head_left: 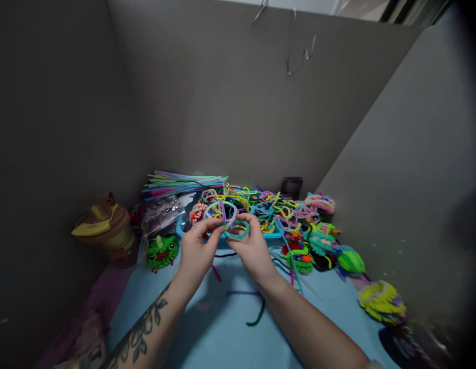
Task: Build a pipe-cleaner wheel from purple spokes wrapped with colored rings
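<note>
Between both hands, above the blue table top, is a looped pipe cleaner shape (221, 203) with a pale green ring, purple strands and a teal ring. My left hand (199, 244) pinches the lower left of it between thumb and fingertips. My right hand (252, 243) is closed on the teal ring (238, 230) at the right, with fingers bent around its side. Right behind the hands, a blue tray (269, 236) is heaped with bent pipe cleaners (266, 207) in many colours. Some of the shape is hidden by the fingers.
Straight pipe cleaners (187, 183) lie at the back left beside plastic bags (161, 215). A green fuzzy figure (162, 252) and a brown lidded cup (107, 230) stand left. Several fuzzy figures, including a yellow one (382, 302), line the right. Grey partitions (222, 102) enclose the table.
</note>
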{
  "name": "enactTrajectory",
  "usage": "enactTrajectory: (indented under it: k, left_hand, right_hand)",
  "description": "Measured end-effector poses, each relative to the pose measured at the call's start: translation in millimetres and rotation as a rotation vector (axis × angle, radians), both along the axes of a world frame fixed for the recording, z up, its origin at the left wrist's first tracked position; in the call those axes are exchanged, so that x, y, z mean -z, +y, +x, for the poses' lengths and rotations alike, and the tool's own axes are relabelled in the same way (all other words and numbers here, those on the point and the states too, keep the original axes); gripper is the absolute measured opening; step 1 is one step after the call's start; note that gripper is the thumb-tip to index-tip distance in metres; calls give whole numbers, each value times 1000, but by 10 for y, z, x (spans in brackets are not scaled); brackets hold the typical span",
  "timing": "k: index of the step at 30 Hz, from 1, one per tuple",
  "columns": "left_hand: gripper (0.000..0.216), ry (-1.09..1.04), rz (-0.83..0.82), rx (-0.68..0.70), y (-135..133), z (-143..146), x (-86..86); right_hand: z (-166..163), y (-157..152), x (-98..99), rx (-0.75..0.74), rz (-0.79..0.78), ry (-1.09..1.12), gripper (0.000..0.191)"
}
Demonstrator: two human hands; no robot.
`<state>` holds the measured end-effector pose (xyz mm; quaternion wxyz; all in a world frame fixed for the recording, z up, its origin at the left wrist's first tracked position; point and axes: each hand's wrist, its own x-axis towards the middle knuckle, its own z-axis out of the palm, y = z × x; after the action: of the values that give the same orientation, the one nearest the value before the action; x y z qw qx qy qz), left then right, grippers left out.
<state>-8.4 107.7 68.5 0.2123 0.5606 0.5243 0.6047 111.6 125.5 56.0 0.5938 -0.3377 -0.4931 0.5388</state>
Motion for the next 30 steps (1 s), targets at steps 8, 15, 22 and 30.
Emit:
enactTrajectory:
  k: [8,15,22,30]
  left_hand:
    - [26,-583,-114,60,116,-62,98]
    - [30,-703,-125,77,168,-56,131]
    - [32,-770,-103,46,218,-116,134]
    - [32,-683,-160,99,169,-126,59]
  right_hand:
    - [44,21,45,117,98,-146,18]
    - [70,-21,47,38,236,-489,25]
    - [224,-72,-145,-252,614,-863,52]
    - [418,-63,-345,-135,516,-884,23]
